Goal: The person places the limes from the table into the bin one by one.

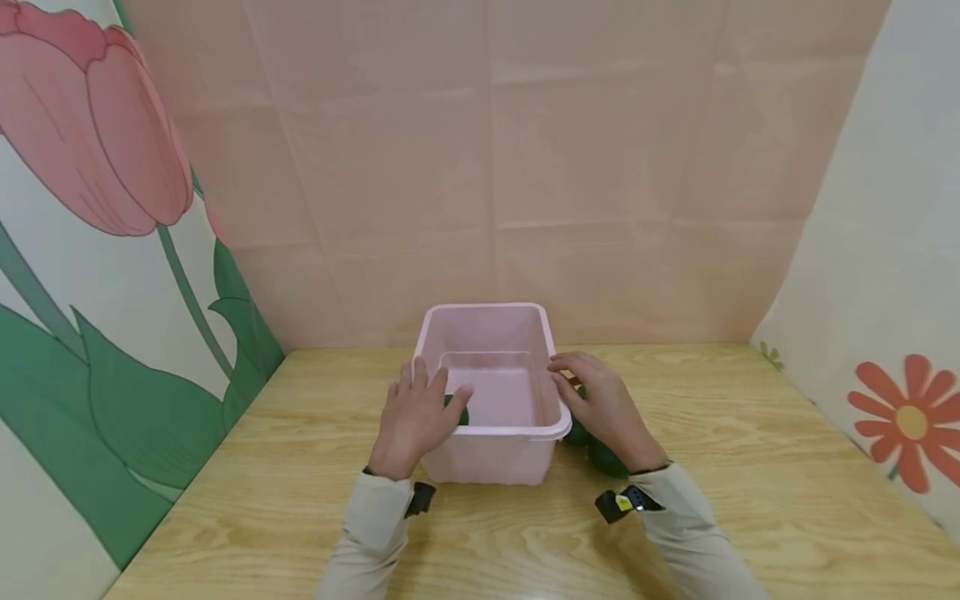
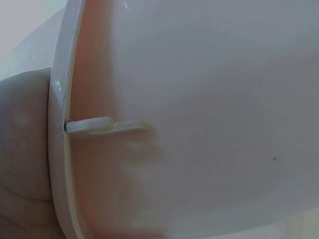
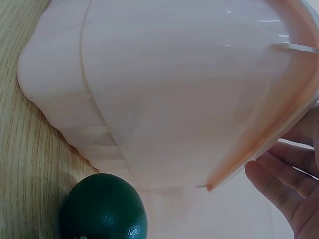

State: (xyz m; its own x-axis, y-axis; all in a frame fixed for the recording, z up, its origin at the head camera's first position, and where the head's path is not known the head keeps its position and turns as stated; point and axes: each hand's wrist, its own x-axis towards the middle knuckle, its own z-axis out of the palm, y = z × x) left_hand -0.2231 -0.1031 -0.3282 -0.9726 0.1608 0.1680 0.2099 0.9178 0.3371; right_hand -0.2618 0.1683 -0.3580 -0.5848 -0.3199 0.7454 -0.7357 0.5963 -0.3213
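pink bin (image 1: 487, 461) on the bench (image 1: 262, 475), a hand at each side

the left hand (image 1: 416, 421) lies over the bin's left rim, back of the hand up, its grip wide, with fingers extended and thumb apart from them. a dark green rounded thing (image 1: 464, 416) is inside the bin near that thumb, partly hidden by it; whether they touch cannot be told.

the right hand (image 1: 609, 408) is at the right rim with a loose grip, its fingers bent slightly and its fingertips at the edge; a gap shows between thumb and forefinger.

outside the bin, by its right wall, one green ball (image 1: 576, 434) sits partly under the right hand, and another green ball (image 1: 607, 460) sits nearer the right wrist.

both arms wear pale sleeves (image 1: 367, 529). a pink sheet (image 1: 487, 167) hangs behind, with a painted tulip (image 1: 97, 125) at left and a red flower (image 1: 911, 422) at right.
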